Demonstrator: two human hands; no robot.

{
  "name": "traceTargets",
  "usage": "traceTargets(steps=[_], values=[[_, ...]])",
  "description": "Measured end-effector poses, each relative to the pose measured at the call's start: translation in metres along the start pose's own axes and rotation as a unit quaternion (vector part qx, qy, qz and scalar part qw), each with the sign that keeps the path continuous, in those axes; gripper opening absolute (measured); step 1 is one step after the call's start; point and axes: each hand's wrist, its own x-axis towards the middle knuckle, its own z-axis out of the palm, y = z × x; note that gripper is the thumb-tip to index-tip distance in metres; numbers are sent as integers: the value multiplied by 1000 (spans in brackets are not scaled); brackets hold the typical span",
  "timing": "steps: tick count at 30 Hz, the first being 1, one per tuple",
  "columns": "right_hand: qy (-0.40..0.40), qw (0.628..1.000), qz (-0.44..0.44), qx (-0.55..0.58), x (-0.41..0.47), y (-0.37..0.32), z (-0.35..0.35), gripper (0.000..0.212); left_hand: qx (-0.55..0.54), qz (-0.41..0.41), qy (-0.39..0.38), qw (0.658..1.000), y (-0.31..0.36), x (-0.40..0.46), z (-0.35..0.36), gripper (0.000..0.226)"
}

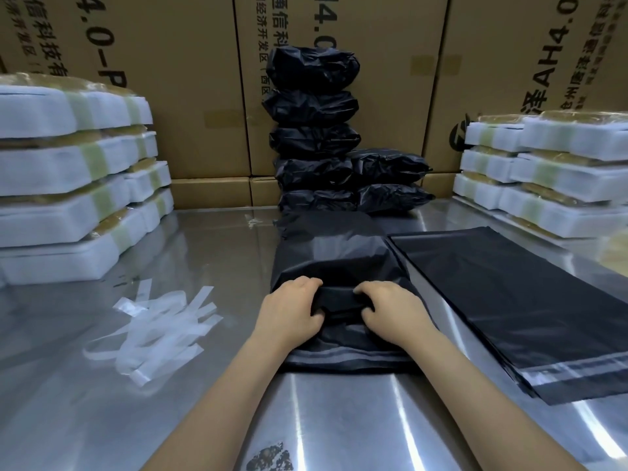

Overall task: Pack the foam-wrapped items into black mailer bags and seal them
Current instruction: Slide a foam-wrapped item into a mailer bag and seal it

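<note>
At the middle of the steel table (102, 385) a filled black mailer bag (334, 256) lies flat, and both hands curl onto its slack near end: left hand (289, 311) and right hand (390, 312) pinch a rolled fold of film. Judging by this, the sealing step is under way; next the adhesive flap (343, 355) needs pressing down. Cartons (190, 96) behind read "4.0" and "AH4.0", with Chinese characters.
</note>
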Motion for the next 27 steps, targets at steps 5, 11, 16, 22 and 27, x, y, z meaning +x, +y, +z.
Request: traceTargets(steps=[5, 11, 16, 22, 27], values=[[-12, 999, 33, 2, 6, 10, 4, 45, -18, -53, -21, 998, -8, 3, 5, 43], [1, 992, 126, 7, 5, 24, 2, 43, -31, -111, -27, 993, -16, 5, 3, 43], [12, 986, 168, 13, 1, 30, -1, 41, -32, -154, -27, 987, -25, 4, 1, 49], [54, 976, 209, 37, -3, 38, -2, 51, -70, -167, -5, 983, -33, 3, 3, 42], [58, 972, 224, 46, -5, 45, -2, 58, -104, -173, 11, 979, -54, -3, -1, 48]])
